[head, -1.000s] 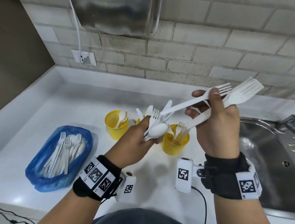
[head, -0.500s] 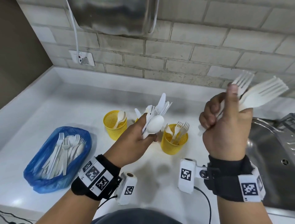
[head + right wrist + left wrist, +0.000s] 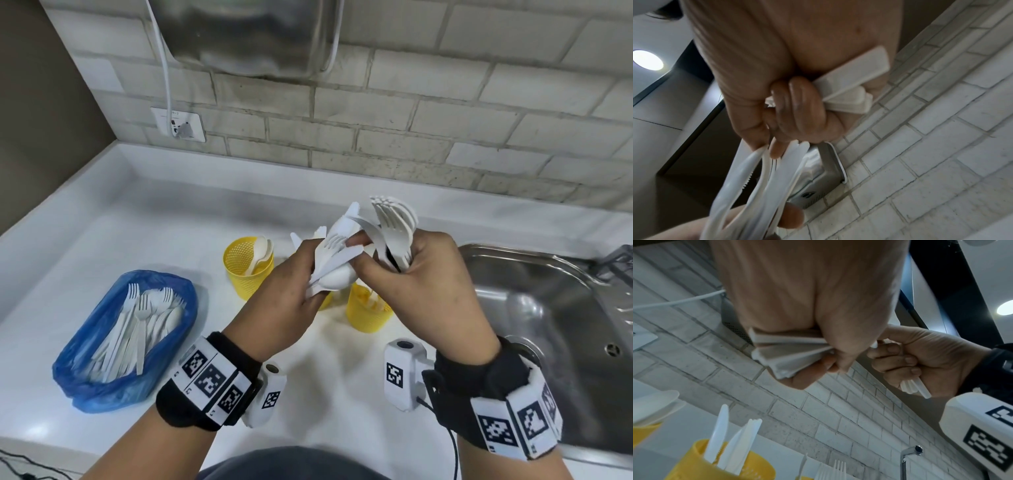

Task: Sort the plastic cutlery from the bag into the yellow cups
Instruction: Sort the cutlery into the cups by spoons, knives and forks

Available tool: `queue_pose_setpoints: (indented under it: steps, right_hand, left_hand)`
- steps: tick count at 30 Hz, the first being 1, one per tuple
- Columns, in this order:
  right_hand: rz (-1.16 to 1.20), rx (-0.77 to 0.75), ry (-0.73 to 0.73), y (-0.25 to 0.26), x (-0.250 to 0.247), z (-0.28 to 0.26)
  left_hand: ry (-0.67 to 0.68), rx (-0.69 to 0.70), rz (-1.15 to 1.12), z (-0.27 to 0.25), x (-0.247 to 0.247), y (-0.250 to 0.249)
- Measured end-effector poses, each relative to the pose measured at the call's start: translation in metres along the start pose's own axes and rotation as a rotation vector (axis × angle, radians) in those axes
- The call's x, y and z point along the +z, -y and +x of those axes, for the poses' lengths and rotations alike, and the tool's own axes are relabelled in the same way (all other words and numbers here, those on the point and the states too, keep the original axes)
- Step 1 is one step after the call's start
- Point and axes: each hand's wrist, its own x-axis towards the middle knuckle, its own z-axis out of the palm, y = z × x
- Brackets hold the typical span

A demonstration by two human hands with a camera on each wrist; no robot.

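My left hand (image 3: 308,274) grips a mixed bundle of white plastic cutlery (image 3: 337,260) above the cups; its handle ends (image 3: 785,352) fan out below the fist. My right hand (image 3: 404,270) holds upright forks (image 3: 394,226), its index finger and thumb touching the left hand's bundle; the fork handles (image 3: 855,84) stick out of its fist. Below stand three yellow cups: the left cup (image 3: 248,270) holds spoons, the knife cup (image 3: 694,467) is mostly hidden behind my left hand in the head view, the right cup (image 3: 366,313) holds forks. The blue bag (image 3: 126,339) with several pieces lies at the left.
The white counter (image 3: 102,246) ends at a brick wall with a socket (image 3: 178,125) and a cable. A steel sink (image 3: 555,329) lies at the right, its tap (image 3: 910,456) showing in the left wrist view. A metal wall unit (image 3: 250,34) hangs overhead.
My right hand, with its forks, swung from up at the right back in to the left hand's bundle. The left hand stayed above the cups with its bundle.
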Motion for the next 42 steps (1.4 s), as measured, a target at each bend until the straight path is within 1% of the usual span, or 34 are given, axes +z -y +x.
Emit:
queue_pose_setpoints:
  steps: [3, 5, 9, 13, 15, 19, 21, 22, 24, 26, 28, 30, 34, 36, 39, 42]
  right_hand:
    - [-0.060, 0.000, -0.001, -0.001, 0.001, 0.001]
    - [-0.119, -0.044, -0.033, -0.002, 0.004, 0.001]
    - [-0.155, -0.152, -0.192, -0.005, 0.009, 0.001]
    - [-0.091, -0.181, -0.344, -0.006, 0.008, 0.003]
    - [0.000, -0.155, -0.360, -0.010, 0.007, 0.005]
    - [0.207, -0.043, -0.195, -0.010, 0.007, 0.005]
    - [0.249, -0.018, -0.198, -0.010, 0.008, 0.005]
    - [0.309, 0.007, -0.234, -0.011, 0.007, 0.006]
    - [0.545, 0.090, -0.323, -0.011, 0.003, 0.010]
    - [0.746, 0.147, -0.386, -0.012, -0.005, 0.014]
    - [0.867, 0.177, -0.411, -0.016, -0.014, 0.018]
    - [0.968, 0.210, -0.434, -0.022, -0.023, 0.020]
    - [1.114, 0.321, -0.482, -0.034, -0.030, 0.024]
    - [1.172, 0.363, -0.516, -0.037, -0.030, 0.024]
    - [1.249, 0.360, -0.538, -0.037, -0.027, 0.024]
    - [1.247, 0.310, -0.531, -0.033, -0.022, 0.025]
  left_hand:
    - [-0.004, 0.038, 0.052, -0.001, -0.001, 0.000]
    - [0.003, 0.043, 0.072, -0.001, -0.001, 0.000]
    - [-0.016, 0.025, 0.043, -0.001, -0.001, 0.000]
    - [-0.047, 0.032, 0.028, -0.002, -0.003, -0.001]
    - [-0.055, 0.022, 0.033, -0.003, -0.004, -0.001]
    - [-0.047, 0.001, -0.001, -0.001, -0.004, -0.004]
    - [-0.006, -0.057, -0.068, 0.000, -0.003, -0.006]
    - [0.044, -0.127, -0.163, 0.000, -0.002, -0.007]
    - [0.172, -0.251, -0.477, -0.001, -0.002, -0.010]
    - [0.222, -0.294, -0.719, -0.002, -0.001, -0.010]
    - [0.228, -0.313, -0.844, 0.000, 0.000, -0.010]
    - [0.249, -0.316, -0.916, 0.002, 0.000, -0.011]
    - [0.287, -0.288, -0.994, 0.001, -0.003, -0.009]
    - [0.293, -0.274, -0.998, 0.000, -0.004, -0.011]
    - [0.263, -0.267, -0.902, 0.000, -0.005, -0.013]
    - [0.186, -0.249, -0.778, 0.000, -0.004, -0.014]
